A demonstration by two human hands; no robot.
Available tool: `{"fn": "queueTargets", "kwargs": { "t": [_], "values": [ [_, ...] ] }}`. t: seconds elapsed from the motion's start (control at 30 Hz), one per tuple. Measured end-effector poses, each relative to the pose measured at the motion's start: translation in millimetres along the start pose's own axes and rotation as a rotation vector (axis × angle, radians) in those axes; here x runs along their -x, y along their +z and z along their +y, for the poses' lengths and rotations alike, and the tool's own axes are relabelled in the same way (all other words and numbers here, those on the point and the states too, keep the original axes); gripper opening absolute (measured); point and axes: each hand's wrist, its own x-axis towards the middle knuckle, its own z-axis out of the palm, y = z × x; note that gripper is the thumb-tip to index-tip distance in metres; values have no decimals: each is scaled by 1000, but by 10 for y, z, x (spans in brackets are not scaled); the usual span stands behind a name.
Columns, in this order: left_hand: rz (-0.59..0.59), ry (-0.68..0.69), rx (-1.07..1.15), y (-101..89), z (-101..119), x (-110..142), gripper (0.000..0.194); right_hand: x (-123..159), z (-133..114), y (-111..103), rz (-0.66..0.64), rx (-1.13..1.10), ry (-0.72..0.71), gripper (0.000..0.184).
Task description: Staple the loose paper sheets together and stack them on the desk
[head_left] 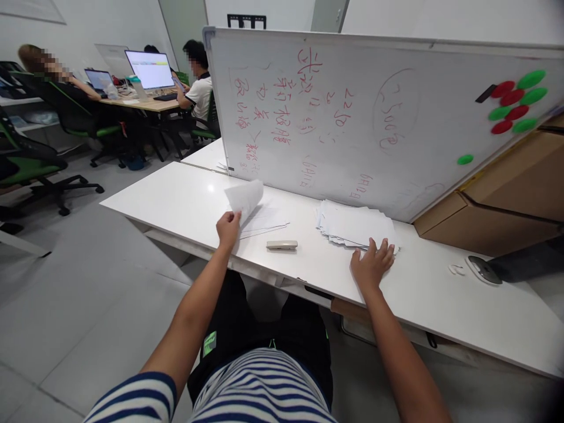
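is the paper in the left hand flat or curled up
Curled up, not flat: the paper rises and bends above the sheets on the table, its near part pinched by the left hand.

The left hand point(228, 230) pinches a curling sheet point(247, 198) by its near edge, up above loose papers point(267, 221) on the white tabletop point(176, 197)! Over on the other side, the right hand point(373, 265) spreads its fingers at the near edge of an untidy stack point(356, 223), a beige stapler point(282, 245) lying between, a scribbled whiteboard point(282, 117) behind.
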Motion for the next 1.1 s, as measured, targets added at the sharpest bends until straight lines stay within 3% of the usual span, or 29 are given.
{"fn": "queueTargets", "kwargs": {
  "t": [0.13,0.23,0.33,0.43,0.53,0.63,0.73,0.87,1.0,1.1],
  "values": [
    [94,75,213,-300,247,-10,26,-23,26,23,5,-6,-5,55],
    [98,293,135,-416,575,260,24,-63,-26,-31,34,-75,-26,49],
    [-132,653,-69,-319,871,769,20,20,-208,-273,4,-365,102,47],
    [-410,922,-235,-82,1008,1362,24,345,-445,-673,-208,-885,487,52],
    [-635,1034,-279,128,987,1829,19,813,-595,-1026,-408,-1192,792,47],
    [-809,979,-220,230,904,2047,10,1212,-581,-1173,-245,-1247,969,39],
    [-953,807,-115,249,855,2042,11,1441,-478,-1153,-143,-1336,1127,35],
    [-1148,631,68,229,874,1908,26,1537,-446,-1101,-285,-1401,1168,36],
    [-1185,428,264,235,900,1813,36,1512,-529,-1136,-539,-1509,1083,52],
    [-1275,274,324,244,926,1765,42,1485,-556,-1170,-626,-1512,1025,51]
  ]
}}
